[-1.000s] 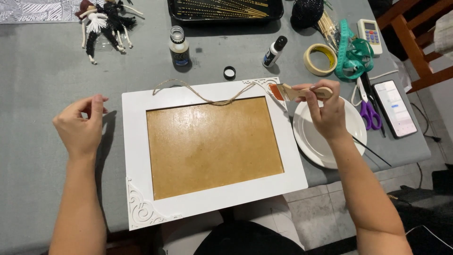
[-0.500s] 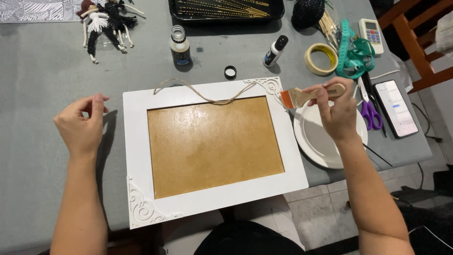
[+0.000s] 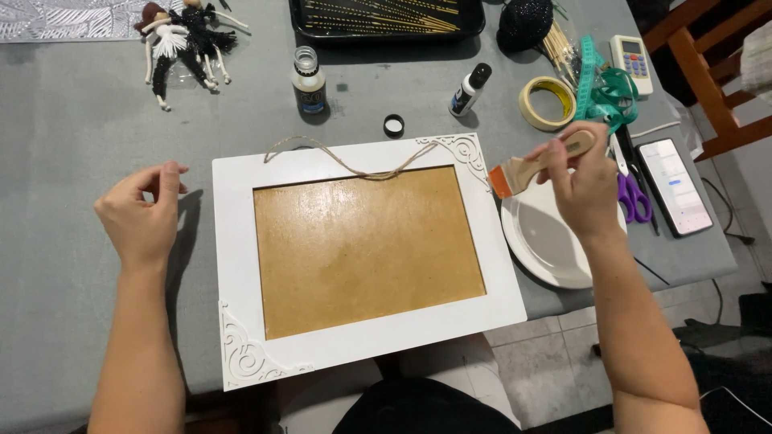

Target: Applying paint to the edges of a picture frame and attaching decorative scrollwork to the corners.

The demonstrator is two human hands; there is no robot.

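A white picture frame (image 3: 233,265) with a brown board in its middle lies flat on the grey table, a twine hanger (image 3: 354,165) at its top edge. My right hand (image 3: 587,181) holds a flat wooden-handled paintbrush (image 3: 535,165) with orange bristles, raised just off the frame's upper right corner, over a white plate (image 3: 543,241). My left hand (image 3: 141,217) hovers left of the frame, fingers loosely curled, holding nothing.
Behind the frame stand an open paint bottle (image 3: 308,80), its black cap (image 3: 393,124) and a small glue bottle (image 3: 470,88). A tape roll (image 3: 548,103), purple scissors (image 3: 635,197), a phone (image 3: 674,186), dolls (image 3: 181,40) and a black tray (image 3: 386,16) lie around.
My right hand has carried the brush rightward, off the frame's top right corner and over the plate. The left hand has stayed where it was.
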